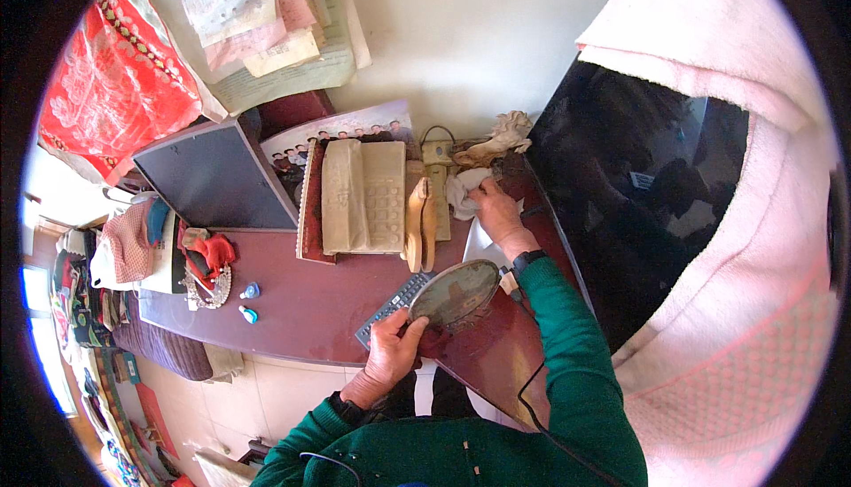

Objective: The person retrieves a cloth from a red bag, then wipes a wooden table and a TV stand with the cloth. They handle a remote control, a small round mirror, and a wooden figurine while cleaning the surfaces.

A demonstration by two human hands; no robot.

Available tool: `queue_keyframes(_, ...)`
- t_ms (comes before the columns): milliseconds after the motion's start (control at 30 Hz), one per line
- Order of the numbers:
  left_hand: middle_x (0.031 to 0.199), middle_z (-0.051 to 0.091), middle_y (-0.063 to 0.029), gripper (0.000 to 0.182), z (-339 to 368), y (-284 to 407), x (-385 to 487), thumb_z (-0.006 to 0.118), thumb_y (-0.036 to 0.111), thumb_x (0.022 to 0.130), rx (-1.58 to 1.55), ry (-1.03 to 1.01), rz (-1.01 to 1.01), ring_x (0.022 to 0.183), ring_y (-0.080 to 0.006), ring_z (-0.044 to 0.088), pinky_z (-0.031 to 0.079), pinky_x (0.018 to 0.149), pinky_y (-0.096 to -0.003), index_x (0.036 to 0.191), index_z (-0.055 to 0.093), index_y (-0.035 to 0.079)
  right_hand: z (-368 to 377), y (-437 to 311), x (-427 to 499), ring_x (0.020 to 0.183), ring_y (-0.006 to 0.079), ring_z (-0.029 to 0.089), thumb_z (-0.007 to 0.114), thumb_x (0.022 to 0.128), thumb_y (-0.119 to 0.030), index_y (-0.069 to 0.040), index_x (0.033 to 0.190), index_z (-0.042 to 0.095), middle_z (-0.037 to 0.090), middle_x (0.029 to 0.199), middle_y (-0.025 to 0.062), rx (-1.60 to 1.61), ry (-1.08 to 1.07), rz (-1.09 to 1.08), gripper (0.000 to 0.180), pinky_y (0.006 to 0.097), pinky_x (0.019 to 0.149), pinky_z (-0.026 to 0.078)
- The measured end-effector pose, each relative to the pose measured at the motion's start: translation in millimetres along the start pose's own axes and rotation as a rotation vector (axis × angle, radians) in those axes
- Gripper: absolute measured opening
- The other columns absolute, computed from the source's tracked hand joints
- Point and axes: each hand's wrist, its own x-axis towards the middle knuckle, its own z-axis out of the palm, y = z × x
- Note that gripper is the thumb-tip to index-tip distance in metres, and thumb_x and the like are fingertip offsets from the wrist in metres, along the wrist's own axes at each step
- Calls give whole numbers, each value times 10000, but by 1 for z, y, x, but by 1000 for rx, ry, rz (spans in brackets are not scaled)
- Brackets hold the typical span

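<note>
In my left hand (392,351) is an oval plate-like object (456,294) with a worn, greenish-grey face, gripped at its lower left edge and tilted above the desk. A dark keyboard (399,301) lies partly beneath it. My right hand (497,213) reaches to the back of the desk, its fingers on a crumpled white cloth or tissue (463,193). Just left of that cloth stand a pair of tan, carved-looking objects (420,224) and a beige push-button telephone (364,196). A pale horse figurine (498,140) is behind my right hand.
A large black screen (638,194), partly draped with a pink towel (705,68), stands at the right. On the reddish desk (286,314) are a tiara (211,291), red cloth (216,254) and small blue items (249,290). A dark framed panel (213,178) leans behind. A black cable (528,400) crosses the desk's near edge.
</note>
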Motion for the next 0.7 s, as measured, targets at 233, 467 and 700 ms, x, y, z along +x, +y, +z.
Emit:
queue_keyframes(233,699,625,-143,140,3,-1,2,673,100,896,-69,-9,-7,649,-108,516,477,615,-317,879,621,-29,-20,-5,-73,1068,347,625,627,741,28,-91,1041,699,630,1154,142,363,-294,-142,330,397,900,514)
queue_keyframes(467,823,679,-117,144,-3,2,5,639,82,916,-57,-41,20,759,-107,581,498,692,-310,998,658,-36,-113,-1,-98,964,337,646,591,775,-13,-58,1018,683,657,1024,150,386,-324,125,263,409,841,519)
queue_keyframes(700,725,653,-120,116,0,2,2,655,85,910,-105,-62,23,690,-106,581,482,613,-308,922,649,-30,-37,13,-7,1097,367,564,701,761,-142,-73,1063,641,596,1121,129,-337,34,165,316,453,847,509)
